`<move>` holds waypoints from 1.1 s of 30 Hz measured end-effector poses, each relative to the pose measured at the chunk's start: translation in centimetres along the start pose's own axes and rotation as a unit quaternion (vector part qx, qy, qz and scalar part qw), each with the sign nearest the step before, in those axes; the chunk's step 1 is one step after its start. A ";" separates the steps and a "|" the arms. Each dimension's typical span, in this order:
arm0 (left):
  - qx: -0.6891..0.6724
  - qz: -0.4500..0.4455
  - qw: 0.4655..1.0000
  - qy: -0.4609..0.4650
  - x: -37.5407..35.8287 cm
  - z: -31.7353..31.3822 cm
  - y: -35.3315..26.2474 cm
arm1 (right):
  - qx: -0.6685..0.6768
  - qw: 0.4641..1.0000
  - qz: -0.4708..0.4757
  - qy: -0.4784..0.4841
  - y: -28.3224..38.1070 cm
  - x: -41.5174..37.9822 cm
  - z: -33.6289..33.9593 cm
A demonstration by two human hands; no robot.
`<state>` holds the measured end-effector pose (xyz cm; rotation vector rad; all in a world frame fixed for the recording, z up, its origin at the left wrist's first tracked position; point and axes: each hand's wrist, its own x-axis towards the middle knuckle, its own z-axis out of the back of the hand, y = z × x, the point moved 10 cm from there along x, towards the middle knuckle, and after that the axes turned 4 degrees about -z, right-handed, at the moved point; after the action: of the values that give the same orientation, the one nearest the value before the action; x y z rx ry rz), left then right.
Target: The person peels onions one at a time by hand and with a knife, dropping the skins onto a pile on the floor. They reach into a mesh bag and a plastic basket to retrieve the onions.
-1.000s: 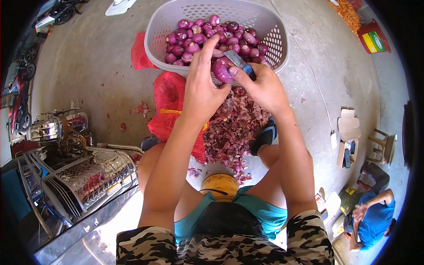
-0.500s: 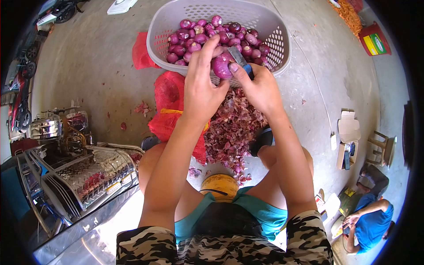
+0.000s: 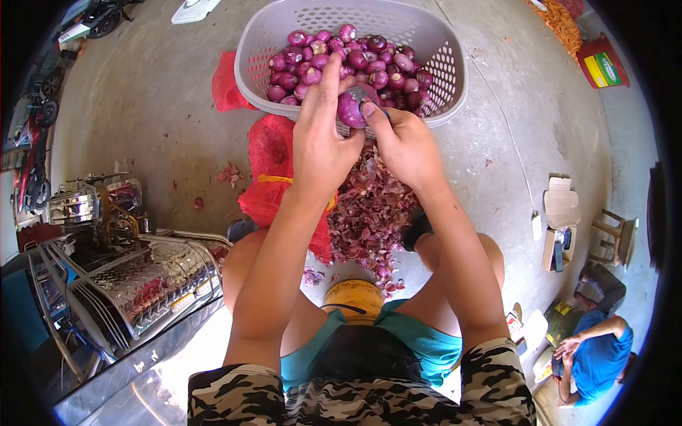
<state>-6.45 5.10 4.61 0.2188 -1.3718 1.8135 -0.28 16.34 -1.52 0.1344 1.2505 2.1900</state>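
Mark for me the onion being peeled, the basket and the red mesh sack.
onion (image 3: 350,110): head view, its bare purple side between the hands.
basket (image 3: 446,67): head view, right wall.
red mesh sack (image 3: 270,153): head view, upper bulge by the left wrist.

Bare floor (image 3: 156,106) lies open left of the basket (image 3: 455,71); peel pile (image 3: 373,213) and red sack (image 3: 273,167) crowd its near side.

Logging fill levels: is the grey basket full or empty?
Partly full: peeled purple onions cover the basket bottom, its perforated walls bare above them.

One basket (image 3: 440,53), two red mesh sacks (image 3: 273,174), one orange tub (image 3: 600,64), one wooden stool (image 3: 614,238).
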 end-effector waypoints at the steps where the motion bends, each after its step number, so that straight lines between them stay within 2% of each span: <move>1: -0.006 0.006 1.000 0.000 0.0 0.0 0.1 | -0.008 1.000 -0.003 0.001 0.0 0.0 0.0; 6: 0.022 0.020 0.999 0.026 0.2 -0.1 0.4 | -0.030 1.000 0.002 0.007 0.0 0.0 0.0; 12: 0.010 0.027 0.999 0.033 0.3 -0.1 0.5 | 0.016 0.999 0.011 0.025 -0.1 0.0 0.0; 15: 0.012 0.028 0.998 0.046 0.3 -0.1 0.4 | 0.075 0.997 -0.018 0.029 -0.7 0.0 -0.1; 21: 0.025 -0.007 0.999 0.029 0.5 0.4 0.0 | 0.085 0.994 -0.028 0.062 -0.9 0.3 -0.7; 24: -0.006 0.030 0.999 0.043 0.4 0.3 0.4 | 0.109 0.992 0.000 0.068 -0.6 0.3 -0.8; 30: 0.006 0.012 0.999 0.034 0.4 0.5 1.0 | 0.216 0.972 -0.020 0.095 -0.2 -0.2 0.0; 33: -0.042 0.037 0.998 -0.007 0.3 0.9 1.7 | 0.216 0.971 0.003 0.100 -0.4 0.2 1.1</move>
<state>-8.12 4.35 3.88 0.1386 -1.4799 1.8124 0.15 17.42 -1.33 0.0925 1.8324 1.9403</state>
